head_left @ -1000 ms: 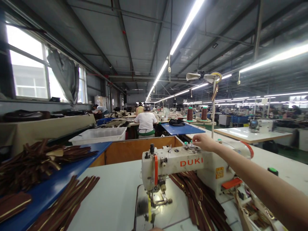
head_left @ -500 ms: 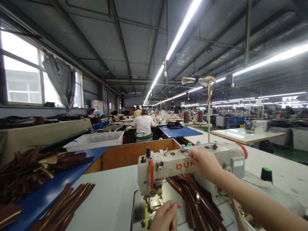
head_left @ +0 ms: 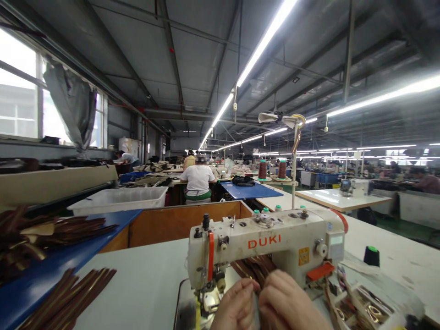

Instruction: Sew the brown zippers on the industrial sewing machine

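Right hand (head_left: 285, 300) is found low in front of the sewing machine (head_left: 268, 233), below its arm. Half a second prior it was raised to the thread guides on top of that arm. Its fingers are curled inward; the tips are turned away, so whether they are together or grip anything cannot be told.

Left hand (head_left: 237, 305) sits just beside it, near the needle end of the machine, with thumb and fingers drawn together. Whether anything is pinched there cannot be told. It was visible in the previous frame, then well apart from the other hand.

Brown zipper strips (head_left: 256, 266) lie under the machine's arm, now largely covered by the hands. A second bundle of strips (head_left: 74, 298) lies on the table left of the machine, with a larger brown pile (head_left: 58, 231) on the blue surface (head_left: 85, 236) farther left.

Right of the machine: an open tray (head_left: 364, 305) containing metal fittings, and a black spool with green top (head_left: 371, 257). Two thread cones (head_left: 262, 170) stand behind the machine. Beyond it, a person in white (head_left: 198, 179) is seated, back turned.
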Motion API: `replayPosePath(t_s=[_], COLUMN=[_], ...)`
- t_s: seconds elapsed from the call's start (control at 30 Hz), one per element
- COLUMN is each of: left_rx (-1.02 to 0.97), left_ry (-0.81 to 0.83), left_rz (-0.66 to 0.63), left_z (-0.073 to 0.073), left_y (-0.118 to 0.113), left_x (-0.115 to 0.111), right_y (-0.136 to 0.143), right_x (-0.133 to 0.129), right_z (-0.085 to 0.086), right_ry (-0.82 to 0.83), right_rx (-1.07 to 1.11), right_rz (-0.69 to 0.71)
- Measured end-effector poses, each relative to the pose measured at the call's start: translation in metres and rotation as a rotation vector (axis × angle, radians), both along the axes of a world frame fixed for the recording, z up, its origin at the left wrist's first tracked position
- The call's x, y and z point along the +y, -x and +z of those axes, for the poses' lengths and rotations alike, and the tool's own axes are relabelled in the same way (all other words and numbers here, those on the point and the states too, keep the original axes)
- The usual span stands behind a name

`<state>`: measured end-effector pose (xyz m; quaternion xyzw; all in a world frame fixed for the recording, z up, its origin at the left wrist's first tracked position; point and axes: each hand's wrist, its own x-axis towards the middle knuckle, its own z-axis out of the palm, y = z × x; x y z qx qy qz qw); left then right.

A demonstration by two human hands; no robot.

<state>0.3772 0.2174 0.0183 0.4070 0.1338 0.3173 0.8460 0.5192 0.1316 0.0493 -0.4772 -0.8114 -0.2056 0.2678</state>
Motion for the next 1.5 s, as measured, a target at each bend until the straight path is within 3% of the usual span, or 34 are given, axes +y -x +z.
replayPosePath(t_s=[0.07,0.17,0.23,0.3,0.47,0.9,1.17,1.33,1.5], left_rx=[0.007,0.026,0.028,0.026,0.027,0.088,0.123,0.164,0.202], left_ry=[-0.043,-0.075,-0.098,-0.126,-0.182,-0.170,-0.140,-0.091,-0.053], left_rz=[-0.048,-0.087,-0.084,-0.071,-0.044,-0.060,-0.053,0.026,0.064], left_z=[-0.005,-0.013,-0.016,-0.016,-0.012,-0.012,-0.013,-0.004,0.002], left_y=[0.000,-0.003,-0.004,-0.004,-0.002,-0.002,-0.001,0.000,-0.001], left_x=[0.001,0.002,0.003,0.003,0.002,0.001,0.000,-0.008,-0.008], right_y=[0.000,-0.015,-0.029,-0.040,-0.046,-0.049,-0.056,-0.059,-0.086], right_x=[0.008,0.041,0.071,0.097,0.121,0.109,0.096,0.089,0.060], right_z=[0.041,0.094,0.115,0.124,0.121,0.114,0.110,0.113,0.120], right_ry=[0.049,-0.042,0.021,0.161,0.326,0.180,0.099,0.099,0.045], right_rx=[0.164,0.378,0.378,0.339,0.278,0.432,0.466,0.427,0.427], right_rz=[0.033,-0.027,-0.124,-0.187,-0.189,-0.182,-0.205,-0.181,-0.228])
